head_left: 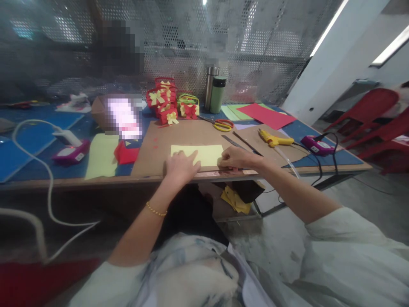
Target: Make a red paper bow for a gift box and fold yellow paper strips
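A pale yellow sheet of paper (207, 154) lies on a brown cardboard sheet (153, 149) near the table's front edge. My left hand (182, 165) rests flat on the paper's left part, fingers spread. At its right end my right hand (238, 157) is closed, with curled fingertips on the paper's edge; the fingertips are partly hidden. A clear ruler-like strip (207, 174) runs along the table edge just below the paper. Beyond my right hand lie a dark, thin blade-like strip (247, 143) and yellow-handled scissors (223, 125).
A yellow glue gun (275, 139) with a cord lies to the right, by a purple power socket (317, 146). Red gift boxes with yellow bows (162, 100), a green bottle (217, 96) and red paper (266, 116) stand or lie behind. A lit phone (124, 117) leans at left.
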Motion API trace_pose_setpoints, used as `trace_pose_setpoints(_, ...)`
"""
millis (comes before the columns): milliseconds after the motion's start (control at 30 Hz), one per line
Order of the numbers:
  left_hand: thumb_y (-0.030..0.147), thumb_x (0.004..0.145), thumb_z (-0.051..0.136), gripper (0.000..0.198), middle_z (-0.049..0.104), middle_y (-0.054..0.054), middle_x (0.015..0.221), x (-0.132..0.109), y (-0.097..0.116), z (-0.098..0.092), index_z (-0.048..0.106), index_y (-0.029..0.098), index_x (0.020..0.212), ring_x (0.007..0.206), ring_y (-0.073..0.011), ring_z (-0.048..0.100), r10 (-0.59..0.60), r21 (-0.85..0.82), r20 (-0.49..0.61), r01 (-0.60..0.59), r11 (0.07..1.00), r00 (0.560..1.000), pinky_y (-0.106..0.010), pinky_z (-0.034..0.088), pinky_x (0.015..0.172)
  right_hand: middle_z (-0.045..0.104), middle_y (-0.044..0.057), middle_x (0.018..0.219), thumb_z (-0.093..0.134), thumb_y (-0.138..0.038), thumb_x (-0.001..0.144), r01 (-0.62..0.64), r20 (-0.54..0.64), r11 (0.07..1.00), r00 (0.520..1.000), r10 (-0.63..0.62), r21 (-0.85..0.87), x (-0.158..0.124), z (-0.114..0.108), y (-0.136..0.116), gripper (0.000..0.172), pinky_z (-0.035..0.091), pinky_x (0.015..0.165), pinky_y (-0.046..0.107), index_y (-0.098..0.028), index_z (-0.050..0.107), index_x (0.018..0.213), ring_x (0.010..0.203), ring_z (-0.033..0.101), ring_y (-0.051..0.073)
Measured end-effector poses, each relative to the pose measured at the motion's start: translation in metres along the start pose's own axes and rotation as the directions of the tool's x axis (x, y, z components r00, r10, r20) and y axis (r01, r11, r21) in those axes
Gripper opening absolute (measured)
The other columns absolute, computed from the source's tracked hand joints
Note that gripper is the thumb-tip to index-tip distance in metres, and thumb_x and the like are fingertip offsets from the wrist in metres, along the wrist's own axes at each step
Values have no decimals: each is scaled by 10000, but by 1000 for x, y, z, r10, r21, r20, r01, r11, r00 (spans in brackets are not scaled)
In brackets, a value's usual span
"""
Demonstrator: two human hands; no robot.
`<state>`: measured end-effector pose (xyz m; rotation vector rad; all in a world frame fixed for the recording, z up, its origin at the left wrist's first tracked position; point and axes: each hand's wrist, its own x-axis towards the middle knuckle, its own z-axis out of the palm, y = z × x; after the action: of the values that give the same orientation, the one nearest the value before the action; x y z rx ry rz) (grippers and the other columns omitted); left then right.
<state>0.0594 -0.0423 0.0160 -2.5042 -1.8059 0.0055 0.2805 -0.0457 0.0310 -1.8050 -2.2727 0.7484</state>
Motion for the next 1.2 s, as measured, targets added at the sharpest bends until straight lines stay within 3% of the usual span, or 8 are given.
trace_pose_setpoints(267,465,1025,337,573,669,-176,1315,-1,0,-1,482,348,1567,1213,-373,629,6,8,18,-6,1000,1000,-461,453,947,537,-19,469,631,-234,758,-85,-11,996,996,85,-11,-5,-7,6,287,318,493,259,-198,535,490,493,480,110)
trace_pose_setpoints(500,458,1019,360,565,673,-176,1301,-1,0,0,492,356,1559,1207,-370,635,5,3,6,-5,1000,1000,-457,460,937,547,-14,469,682,-277,797,-200,37,979,979,198,40,-18,-20,13,347,344,506,259,-214,490,514,488,514,128)
trace_pose_setpoints(633,461,1023,355,559,679,-177,1292,-1,0,-1,496,360,1554,1202,-371,640,5,7,0,-5,1000,1000,-453,460,934,539,-22,529,632,-333,845,38,-204,999,978,-31,26,-17,-21,5,314,326,537,243,-205,529,578,550,481,111)
trace_pose_setpoints(700,461,1025,356,556,681,-175,1290,-1,0,0,494,366,1554,1194,-370,645,3,15,-3,-3,1000,1000,-450,461,927,573,-21,579,590,-357,881,173,-239,980,960,-145,101,-10,-15,-5,267,348,561,234,-198,578,667,573,506,109)
trace_pose_setpoints(833,482,1027,360,555,686,-179,1284,-1,-1,1,497,361,1552,1187,-372,651,-1,20,-17,2,1000,1000,-453,466,920,613,-18,587,615,-304,860,220,-119,960,972,-202,173,12,4,-17,186,369,567,235,-186,607,716,560,535,109)
trace_pose_setpoints(967,471,1031,392,571,691,-187,1289,-3,3,-3,457,302,1573,1199,-373,650,-14,26,-7,14,1000,1000,-463,462,948,612,-24,590,637,-314,857,191,21,946,979,-203,263,27,15,-8,205,384,536,229,-194,578,702,537,535,107)
trace_pose_setpoints(1100,350,1028,466,521,703,-240,1252,-3,15,-10,483,119,1495,1191,-367,662,-5,43,-27,6,999,1000,-477,449,1007,606,-32,607,651,-310,841,178,54,900,975,-216,398,30,15,4,167,428,541,226,-201,575,740,552,568,119)
trace_pose_setpoints(1200,183,1019,408,369,721,-231,1201,-2,23,-12,591,113,1332,1145,-340,694,15,-1,50,-15,1000,999,-439,498,943,604,-25,610,618,-307,848,225,38,905,966,-255,361,28,14,5,174,422,547,241,-204,558,721,563,571,134)
